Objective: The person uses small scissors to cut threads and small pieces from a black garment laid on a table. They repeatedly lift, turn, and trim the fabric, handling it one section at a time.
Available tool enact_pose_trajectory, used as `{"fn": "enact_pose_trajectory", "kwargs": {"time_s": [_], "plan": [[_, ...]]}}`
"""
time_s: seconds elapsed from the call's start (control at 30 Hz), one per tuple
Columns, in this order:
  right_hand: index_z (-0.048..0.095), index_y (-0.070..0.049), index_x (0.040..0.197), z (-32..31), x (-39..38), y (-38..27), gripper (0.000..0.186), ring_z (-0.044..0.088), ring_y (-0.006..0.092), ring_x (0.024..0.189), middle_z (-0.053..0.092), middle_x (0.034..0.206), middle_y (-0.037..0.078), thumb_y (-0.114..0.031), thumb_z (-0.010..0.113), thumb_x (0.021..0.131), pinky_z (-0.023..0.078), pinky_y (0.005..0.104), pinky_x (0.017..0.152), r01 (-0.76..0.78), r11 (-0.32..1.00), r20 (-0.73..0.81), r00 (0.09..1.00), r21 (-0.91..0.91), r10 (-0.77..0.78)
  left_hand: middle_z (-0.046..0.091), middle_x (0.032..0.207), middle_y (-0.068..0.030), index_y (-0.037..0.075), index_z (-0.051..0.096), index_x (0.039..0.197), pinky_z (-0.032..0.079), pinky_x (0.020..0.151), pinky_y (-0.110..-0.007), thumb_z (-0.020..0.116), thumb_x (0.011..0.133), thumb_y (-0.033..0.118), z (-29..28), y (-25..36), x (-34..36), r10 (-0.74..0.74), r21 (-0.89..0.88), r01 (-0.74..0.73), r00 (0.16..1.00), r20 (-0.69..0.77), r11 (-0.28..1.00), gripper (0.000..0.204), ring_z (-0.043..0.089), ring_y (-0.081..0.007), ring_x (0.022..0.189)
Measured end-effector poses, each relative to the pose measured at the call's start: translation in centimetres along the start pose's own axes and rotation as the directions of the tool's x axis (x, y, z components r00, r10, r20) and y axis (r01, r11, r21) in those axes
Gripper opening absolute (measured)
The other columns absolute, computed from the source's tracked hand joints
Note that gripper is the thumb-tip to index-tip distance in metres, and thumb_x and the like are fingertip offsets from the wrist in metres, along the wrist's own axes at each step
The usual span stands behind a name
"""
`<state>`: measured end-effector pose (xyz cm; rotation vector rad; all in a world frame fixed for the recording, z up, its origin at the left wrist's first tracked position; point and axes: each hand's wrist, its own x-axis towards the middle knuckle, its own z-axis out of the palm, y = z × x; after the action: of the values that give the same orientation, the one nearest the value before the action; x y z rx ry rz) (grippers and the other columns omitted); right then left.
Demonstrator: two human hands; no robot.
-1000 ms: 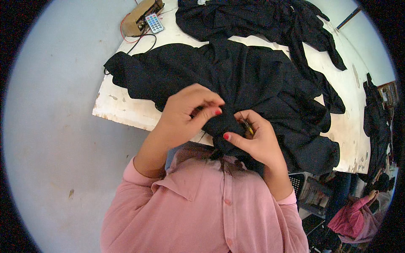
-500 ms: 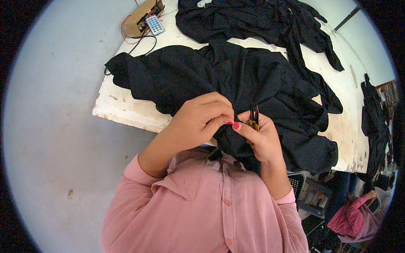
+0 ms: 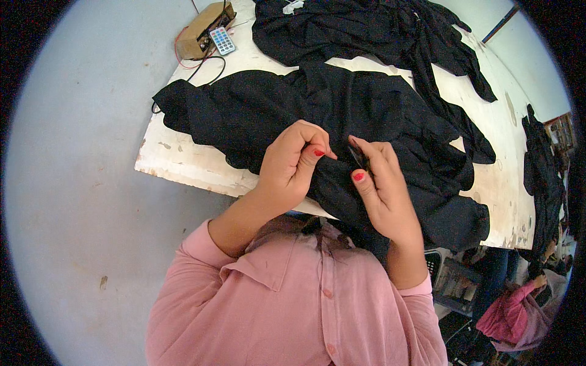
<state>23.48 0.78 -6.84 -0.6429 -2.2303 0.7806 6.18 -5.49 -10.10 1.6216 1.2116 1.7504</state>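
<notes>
My left hand (image 3: 292,161) is closed in a pinch over the black garment (image 3: 232,110); whatever lies between its fingertips is too small or hidden to make out. My right hand (image 3: 381,189) holds small dark thread snips (image 3: 357,155), partly hidden by its fingers, just right of my left fingertips. The garment is spread in loose folds across the worn white table (image 3: 165,146) and hangs over its near edge below my hands.
More black garments (image 3: 329,30) lie at the table's far side. A cardboard box with wires (image 3: 201,30) and a white remote (image 3: 222,41) sit at the back left. A co-worker (image 3: 506,317) in pink is at lower right, beside hanging dark cloth (image 3: 540,183) and plastic crates (image 3: 458,283).
My hands drew together at the garment, then moved apart slightly and upward. The snips' blades, upright half a second ago, now sit lower, partly hidden behind my right fingers.
</notes>
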Motion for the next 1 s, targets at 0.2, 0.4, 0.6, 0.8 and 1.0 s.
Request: {"fn": "enact_pose_trajectory", "kwargs": {"time_s": [0.2, 0.4, 0.6, 0.8, 1.0], "plan": [[0.065, -0.006, 0.106, -2.8, 1.9, -3.1, 0.023, 0.063, 0.0296, 0.067, 0.062, 0.077, 0.011, -0.018, 0.06, 0.087, 0.049, 0.0385, 0.056, 0.075, 0.978, 0.192, 0.981, -0.196, -0.037, 0.051, 0.087, -0.0088, 0.003, 0.047, 0.09, 0.045, 0.072, -0.026, 0.048, 0.098, 0.014, -0.8, 0.6, 0.5, 0.062, 0.193, -0.064, 0.998, 0.015, 0.979, 0.013, 0.051, -0.0139, 0.076], [0.067, -0.004, 0.104, -2.6, 3.3, -3.3, 0.022, 0.06, 0.0297, 0.062, 0.059, 0.071, 0.013, -0.012, 0.062, 0.084, 0.044, 0.0364, 0.055, 0.112, 0.963, 0.266, 0.963, -0.245, -0.045, 0.052, 0.085, -0.0087, 0.003, 0.048, 0.087, 0.043, 0.071, -0.026, 0.049, 0.096, 0.012, -1.0, 0.8, 0.5, 0.082, 0.227, -0.078, 0.997, -0.01, 0.971, 0.012, 0.051, -0.0155, 0.075], [0.069, -0.004, 0.098, -2.5, 3.6, -3.2, 0.017, 0.061, 0.0295, 0.063, 0.061, 0.07, 0.013, -0.014, 0.063, 0.084, 0.045, 0.0366, 0.054, 0.127, 0.971, 0.264, 0.962, -0.204, -0.07, 0.053, 0.084, -0.0084, 0.004, 0.049, 0.086, 0.043, 0.072, -0.027, 0.05, 0.096, 0.011, -1.1, 0.8, 0.7, 0.071, 0.21, -0.066, 0.997, -0.016, 0.975, 0.012, 0.051, -0.0159, 0.075], [0.069, -0.005, 0.096, -2.3, 4.1, -3.3, 0.016, 0.061, 0.0306, 0.062, 0.061, 0.069, 0.013, -0.013, 0.062, 0.085, 0.046, 0.0364, 0.054, 0.124, 0.967, 0.289, 0.956, -0.221, -0.056, 0.053, 0.084, -0.0084, 0.004, 0.049, 0.086, 0.044, 0.071, -0.026, 0.05, 0.095, 0.01, -1.2, 0.6, 0.8, 0.082, 0.212, -0.076, 0.996, -0.021, 0.974, 0.011, 0.052, -0.0152, 0.075], [0.066, -0.004, 0.103, -2.0, 3.5, -2.3, 0.029, 0.063, 0.0277, 0.071, 0.062, 0.078, 0.014, -0.023, 0.068, 0.082, 0.048, 0.0326, 0.062, 0.018, 0.992, 0.25, 0.968, -0.122, 0.013, 0.054, 0.086, -0.0088, 0.004, 0.052, 0.09, 0.048, 0.066, -0.027, 0.05, 0.095, 0.008, -1.4, 0.4, 0.4, -0.017, 0.118, 0.028, 0.995, -0.099, 0.993, 0.007, 0.056, -0.0147, 0.071]]}}
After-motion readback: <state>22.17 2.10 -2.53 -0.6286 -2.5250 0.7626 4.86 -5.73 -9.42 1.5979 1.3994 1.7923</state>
